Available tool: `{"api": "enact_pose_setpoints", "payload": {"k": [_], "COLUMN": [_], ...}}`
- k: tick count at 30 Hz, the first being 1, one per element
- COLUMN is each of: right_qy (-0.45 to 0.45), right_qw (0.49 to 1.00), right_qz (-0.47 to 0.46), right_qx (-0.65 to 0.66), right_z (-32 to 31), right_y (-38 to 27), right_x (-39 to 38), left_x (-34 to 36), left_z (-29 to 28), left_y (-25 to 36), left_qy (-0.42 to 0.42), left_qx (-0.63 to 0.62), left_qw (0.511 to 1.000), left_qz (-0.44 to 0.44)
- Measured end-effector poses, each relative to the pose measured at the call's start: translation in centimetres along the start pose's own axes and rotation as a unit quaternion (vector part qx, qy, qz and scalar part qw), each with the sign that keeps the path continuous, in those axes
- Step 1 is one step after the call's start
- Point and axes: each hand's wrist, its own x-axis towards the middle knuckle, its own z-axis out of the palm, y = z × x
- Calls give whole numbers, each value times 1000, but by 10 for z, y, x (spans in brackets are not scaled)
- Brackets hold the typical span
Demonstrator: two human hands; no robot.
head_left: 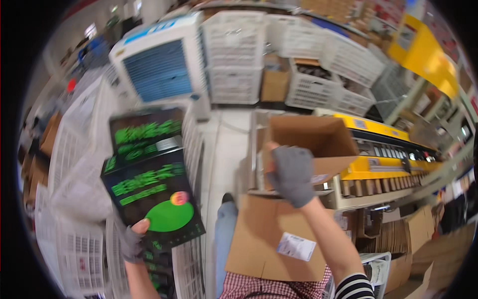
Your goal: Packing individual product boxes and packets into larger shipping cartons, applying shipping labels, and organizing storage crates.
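Note:
My left hand [134,243], in a grey fingerless glove, is closed on the lower left part of a black box [144,177] with green lettering and a green oval. The box is tilted, above a white plastic crate [186,269] with more black boxes in it. Behind it shows another black box [144,124] with green lettering. To the right stands an open cardboard carton [343,144]. At its near left edge my right hand [293,174], gloved alike, is closed on the cardboard. A wide carton flap [264,234] with a white label hangs down toward me.
A yellow-and-black roller conveyor [383,169] runs off to the right of the carton. White crates [234,55] are stacked behind. An air cooler [159,70] with a blue grille stands at the far left. Flattened cardboard [393,234] lies at lower right.

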Motion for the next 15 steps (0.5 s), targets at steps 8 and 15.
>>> {"api": "enact_pose_setpoints", "payload": {"k": [8, 15], "right_qy": [111, 71], "right_qw": [992, 996], "right_qz": [-52, -30], "right_qx": [-31, -37], "right_z": [0, 10], "right_y": [21, 19], "right_x": [-21, -29], "left_x": [154, 158], "left_z": [271, 410], "left_y": [166, 138], "left_qy": [-418, -488], "left_qx": [484, 631], "left_qw": [669, 542], "left_qz": [378, 263]}}
